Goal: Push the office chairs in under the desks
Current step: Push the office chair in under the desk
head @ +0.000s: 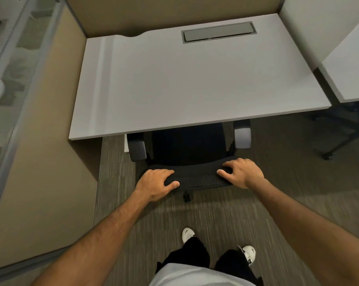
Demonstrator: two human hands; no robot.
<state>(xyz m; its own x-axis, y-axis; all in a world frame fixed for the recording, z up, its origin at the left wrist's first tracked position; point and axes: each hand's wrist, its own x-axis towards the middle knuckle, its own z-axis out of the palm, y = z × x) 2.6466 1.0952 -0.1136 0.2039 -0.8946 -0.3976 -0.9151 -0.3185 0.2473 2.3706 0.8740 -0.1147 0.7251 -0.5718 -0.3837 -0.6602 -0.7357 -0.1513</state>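
Note:
A black office chair (195,178) with a mesh back stands at the front edge of a white desk (195,79). Its dark seat and both grey armrests reach partly under the desktop. My left hand (155,182) grips the left end of the backrest's top edge, fingers over the top and thumb on the near side. My right hand (241,172) grips the right end the same way. The chair's base is mostly hidden, with only a bit of a caster showing below the backrest.
Tan partition panels (50,162) enclose the desk at the left and back. A second white desk (352,75) stands at the right, with the black base of another chair (339,145) beneath it. A grey cable hatch (218,33) sits in the desktop. My feet stand on striped carpet.

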